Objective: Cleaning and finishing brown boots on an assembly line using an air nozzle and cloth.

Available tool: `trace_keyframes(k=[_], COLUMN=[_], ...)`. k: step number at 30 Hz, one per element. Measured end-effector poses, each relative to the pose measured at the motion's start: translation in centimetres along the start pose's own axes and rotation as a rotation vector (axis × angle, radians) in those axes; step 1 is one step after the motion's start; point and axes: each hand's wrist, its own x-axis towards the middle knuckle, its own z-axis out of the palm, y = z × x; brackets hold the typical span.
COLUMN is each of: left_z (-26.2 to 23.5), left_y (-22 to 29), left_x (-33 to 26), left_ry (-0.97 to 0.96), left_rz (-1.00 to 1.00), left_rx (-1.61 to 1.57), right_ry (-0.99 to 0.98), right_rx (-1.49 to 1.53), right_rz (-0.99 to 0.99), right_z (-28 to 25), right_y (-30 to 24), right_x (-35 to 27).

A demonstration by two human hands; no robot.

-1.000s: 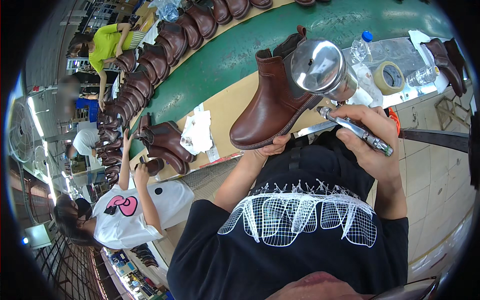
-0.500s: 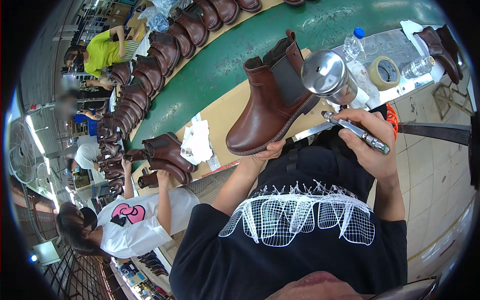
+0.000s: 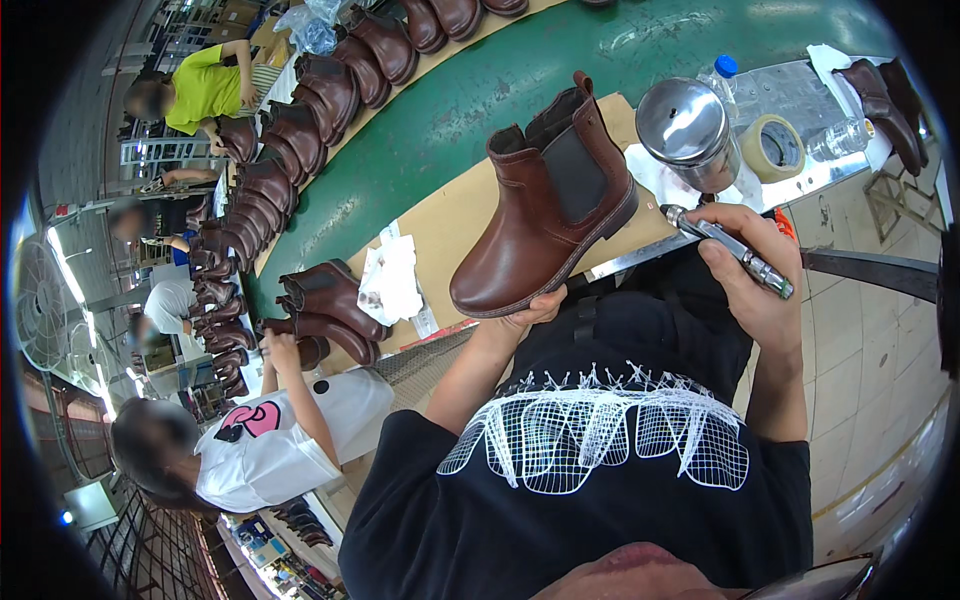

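A brown ankle boot (image 3: pixel 540 215) with a dark elastic side panel is held up by its sole in my left hand (image 3: pixel 520 318), toe pointing down-left. My right hand (image 3: pixel 755 280) grips a metal spray gun (image 3: pixel 725 245) whose shiny round cup (image 3: pixel 690 130) rises beside the boot's heel. The gun's body lies across my fingers, just right of the boot.
A cardboard-covered bench (image 3: pixel 450 225) runs beside a green conveyor belt (image 3: pixel 470 90) lined with several brown boots (image 3: pixel 300 110). A tape roll (image 3: pixel 775 145), a plastic bottle (image 3: pixel 720 75) and a white cloth (image 3: pixel 390 280) lie on the bench. A person in white (image 3: pixel 270 440) handles boots at left.
The boot has swung left and tilted more upright in my left hand, moving clear of the spray cup. My right hand with the spray gun has stayed roughly in place.
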Motion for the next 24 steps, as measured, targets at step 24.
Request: trace_keyframes(k=[24], left_z=[-1.1], left_y=[-0.7], left_x=[-0.8], left_ry=[0.056], left_rz=[-0.066], left_rx=[-0.137], right_ry=[0.036], right_rx=[0.094], right_rz=[-0.121], right_z=[0.3], right_y=[-1.4], right_x=[2.0])
